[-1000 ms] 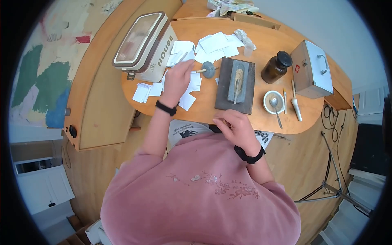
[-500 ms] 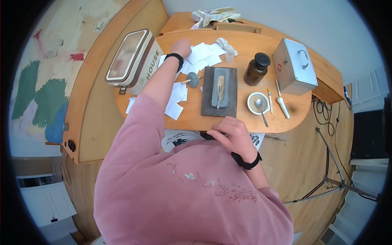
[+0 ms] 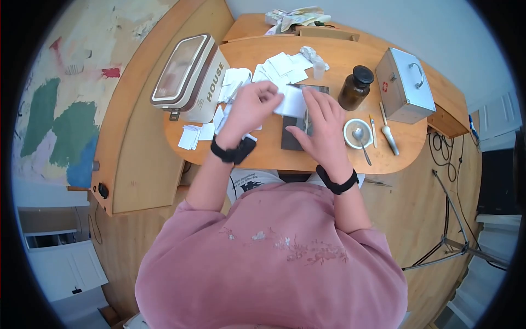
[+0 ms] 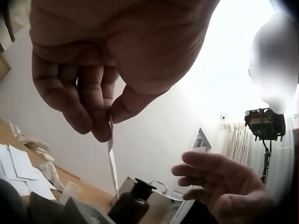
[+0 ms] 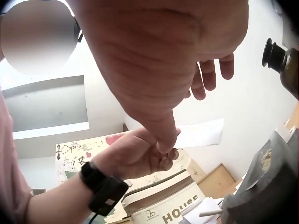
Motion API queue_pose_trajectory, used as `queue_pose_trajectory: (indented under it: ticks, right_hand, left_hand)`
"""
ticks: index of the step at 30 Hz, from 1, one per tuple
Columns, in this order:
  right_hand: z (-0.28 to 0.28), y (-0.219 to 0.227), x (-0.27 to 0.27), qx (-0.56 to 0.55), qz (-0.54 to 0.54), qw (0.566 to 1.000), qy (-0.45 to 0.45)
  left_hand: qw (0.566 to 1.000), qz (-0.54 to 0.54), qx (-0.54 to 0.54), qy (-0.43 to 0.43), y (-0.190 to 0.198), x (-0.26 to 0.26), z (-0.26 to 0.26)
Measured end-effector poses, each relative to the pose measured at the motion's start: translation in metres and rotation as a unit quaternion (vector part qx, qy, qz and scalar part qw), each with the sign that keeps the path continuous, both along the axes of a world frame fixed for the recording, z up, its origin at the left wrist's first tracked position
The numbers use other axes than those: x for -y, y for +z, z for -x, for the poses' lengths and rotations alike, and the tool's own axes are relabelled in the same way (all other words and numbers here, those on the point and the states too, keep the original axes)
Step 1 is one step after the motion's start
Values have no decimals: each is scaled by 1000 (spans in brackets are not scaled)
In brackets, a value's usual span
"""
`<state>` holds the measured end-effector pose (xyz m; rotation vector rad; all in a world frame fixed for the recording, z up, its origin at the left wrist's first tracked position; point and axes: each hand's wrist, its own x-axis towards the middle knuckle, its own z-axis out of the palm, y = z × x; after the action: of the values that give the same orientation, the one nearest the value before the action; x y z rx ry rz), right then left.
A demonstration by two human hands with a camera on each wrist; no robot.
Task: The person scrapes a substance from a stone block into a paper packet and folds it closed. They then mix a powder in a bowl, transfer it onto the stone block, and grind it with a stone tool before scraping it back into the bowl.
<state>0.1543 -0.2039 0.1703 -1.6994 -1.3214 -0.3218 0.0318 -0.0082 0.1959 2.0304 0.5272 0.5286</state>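
Note:
My left hand [image 3: 249,109] pinches a small white sheet of paper [image 3: 292,102] between thumb and fingertips. In the left wrist view the paper [image 4: 112,165] hangs edge-on below the fingers. My right hand [image 3: 323,123], its fingers spread and mostly straight, is at the sheet's right edge in the head view; in the left wrist view it is apart from the paper. Beneath the sheet and right hand lies a dark board [image 3: 290,141] bearing a grey slab, both mostly hidden in the head view. The slab's tan paste [image 5: 266,160] shows in the right wrist view.
To the left stand a lidded HOUSE box [image 3: 192,79] and scattered white papers [image 3: 189,137], with more papers [image 3: 281,64] behind. On the right are a white bowl [image 3: 348,141] with a spoon, a brown bottle [image 3: 356,88], a thin brush [image 3: 373,131] and a silver case [image 3: 402,90].
My left hand reached to the papers at the back, then came back toward me with one sheet. The right hand has risen from the table's front edge to beside the sheet, its fingers spreading.

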Motion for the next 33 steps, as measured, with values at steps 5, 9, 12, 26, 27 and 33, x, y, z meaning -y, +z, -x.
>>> queue_pose_trajectory:
  ticks: [5,9,12,26,27,33]
  right_hand:
    - [4,-17,4,-22,92,994,62]
    - [9,-20,13,-43,112,989,81]
    - [10,-23,15,-68,104,987,99]
    - [28,-15,2,-1,51,982,182]
    - [30,-15,1,-5,72,975,211]
    - [45,-31,-3,-18,79,969,234]
  left_hand:
    - [995,96,18,-3,-27,39,30]
    - [990,141,17,-16,-44,38,44]
    - [986,168,17,-19,-47,39,48]
    - [897,433,80,-46,-60,34,67]
    - [885,458,68,-43,-61,38,68]
    - [784,599,104,-127,-112,20,85]
